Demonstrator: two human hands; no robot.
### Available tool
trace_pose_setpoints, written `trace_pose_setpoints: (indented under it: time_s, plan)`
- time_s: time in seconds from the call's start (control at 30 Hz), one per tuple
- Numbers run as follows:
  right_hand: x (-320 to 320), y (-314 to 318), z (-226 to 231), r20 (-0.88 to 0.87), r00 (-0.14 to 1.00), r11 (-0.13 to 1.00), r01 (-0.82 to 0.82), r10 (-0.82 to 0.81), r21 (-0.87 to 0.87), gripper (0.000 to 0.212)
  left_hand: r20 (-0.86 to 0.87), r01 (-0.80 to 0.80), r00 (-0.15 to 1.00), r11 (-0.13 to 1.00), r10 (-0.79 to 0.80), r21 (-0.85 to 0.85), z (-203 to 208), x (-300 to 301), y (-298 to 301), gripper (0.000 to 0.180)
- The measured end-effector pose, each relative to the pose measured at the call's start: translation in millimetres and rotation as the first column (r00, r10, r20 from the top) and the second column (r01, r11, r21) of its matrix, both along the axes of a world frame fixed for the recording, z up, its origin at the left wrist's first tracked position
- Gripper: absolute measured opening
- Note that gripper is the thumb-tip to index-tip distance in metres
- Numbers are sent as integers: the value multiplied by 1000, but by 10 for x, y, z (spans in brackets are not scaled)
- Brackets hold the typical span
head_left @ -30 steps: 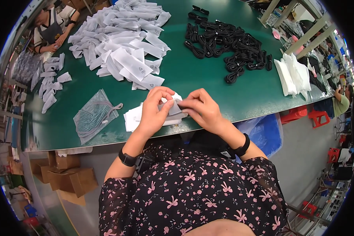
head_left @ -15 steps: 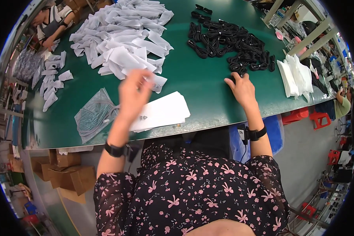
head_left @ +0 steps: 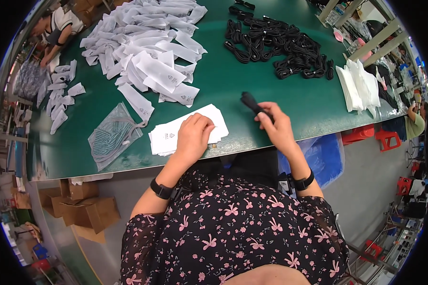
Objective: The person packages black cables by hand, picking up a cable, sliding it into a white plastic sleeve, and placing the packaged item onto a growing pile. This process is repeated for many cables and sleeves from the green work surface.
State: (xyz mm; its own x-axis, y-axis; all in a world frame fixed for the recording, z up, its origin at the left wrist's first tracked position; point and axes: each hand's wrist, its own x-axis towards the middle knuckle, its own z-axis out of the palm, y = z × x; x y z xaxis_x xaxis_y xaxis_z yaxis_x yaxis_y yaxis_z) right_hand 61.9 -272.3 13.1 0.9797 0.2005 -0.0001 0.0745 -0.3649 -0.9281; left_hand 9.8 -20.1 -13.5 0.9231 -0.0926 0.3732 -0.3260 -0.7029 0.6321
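Plainly, 1 bundled black cable (head_left: 252, 104) was gripped between the thumb and fingers of the right hand (head_left: 277, 124). It was held tilted over the green table (head_left: 223, 88), to the right of a stack of flat white pouches (head_left: 169, 136), and its far end was blurred. The left hand (head_left: 194, 137) was laid on that stack with its fingers bent; whether the top pouch was pinched could not be told. Farther across the table, a large heap of white pouches (head_left: 147, 50) was spread on the left and a heap of coiled black cables (head_left: 290, 45) on the right. Near the left hand, a teal striped item was seen inside a clear bag (head_left: 111, 142). Some white plastic bags (head_left: 355, 88) were placed by the table's right edge. A black band was worn on each wrist.
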Motion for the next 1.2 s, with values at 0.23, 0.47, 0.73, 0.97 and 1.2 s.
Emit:
trace_pose_setpoints:
  time_s: [0.23, 0.47, 0.73, 0.97, 1.2]
  plan:
    - [-121, 156, 63, 518, 781, 936, -269, 349, -226, 25, -152, -50, 988, 960, 9, -274, 97, -13, -2, 6]
    - [-123, 177, 49, 464, 765, 893, -351, 447, -280, 24, -70, 0, 997, 938, -26, -346, 87, -14, 16, 6]
    - [0, 215, -78, -548, 756, 930, -234, 358, 285, 21, 209, 222, 955, 975, -212, -22, 248, -50, -49, 10]
    - [-72, 435, 32, 343, 841, 888, -458, 419, 38, 21, 187, 135, 976, 980, -107, -144, 318, 70, -7, 11]
    - [-27, 606, 351, 501, 836, 919, -352, 223, 179, 29, -40, 96, 985, 717, -170, -690, 408, 325, 134, 9]
